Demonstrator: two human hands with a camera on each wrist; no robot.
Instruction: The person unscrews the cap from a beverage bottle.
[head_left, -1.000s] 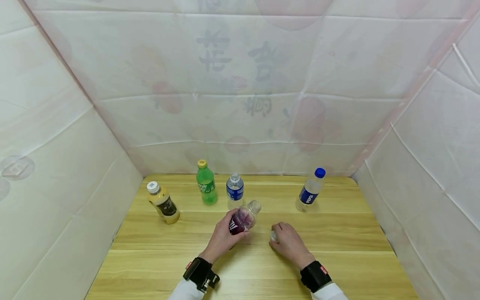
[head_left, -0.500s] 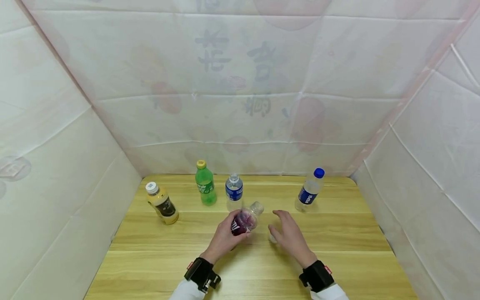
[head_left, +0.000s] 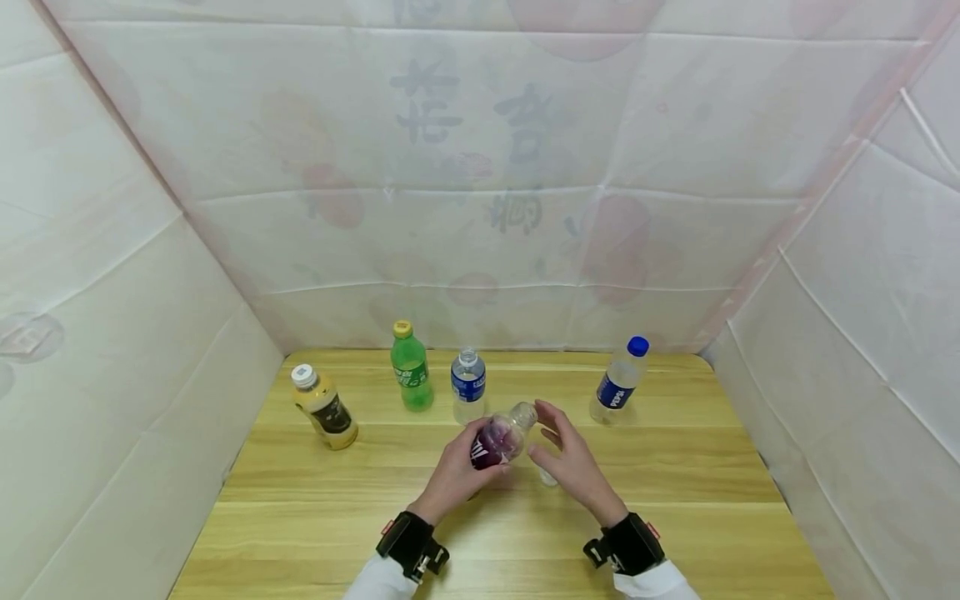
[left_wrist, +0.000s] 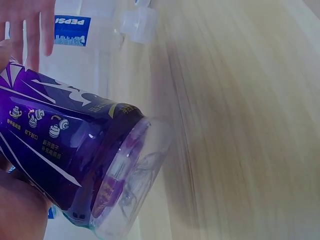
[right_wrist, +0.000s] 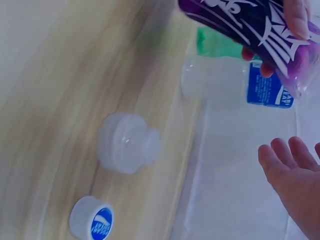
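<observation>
My left hand [head_left: 453, 477] grips a clear bottle with a purple label [head_left: 493, 443], tilted with its uncapped neck up toward the right. In the left wrist view the base of this purple-label bottle [left_wrist: 75, 145] shows, clear of the wooden surface. My right hand [head_left: 576, 463] is beside the bottle's mouth, its fingers relaxed and spread with nothing between them; in the right wrist view its fingers [right_wrist: 290, 155] point up below the bottle. Under that hand, a translucent stepped cap [right_wrist: 125, 143] and a white cap with a blue printed top [right_wrist: 92, 218] lie on the table.
Behind the hands stands an uncapped blue-label bottle [head_left: 468, 387], with a green bottle [head_left: 412, 372] left of it. A yellow drink bottle [head_left: 327, 410] is at the left and a Pepsi bottle [head_left: 619, 383] at the right. White cloth walls [head_left: 480, 208] enclose the wooden table [head_left: 285, 517].
My right hand has let go of the white cap on the table and moved up and left to the bottle's mouth. The left hand has shifted slightly right with the purple-label bottle.
</observation>
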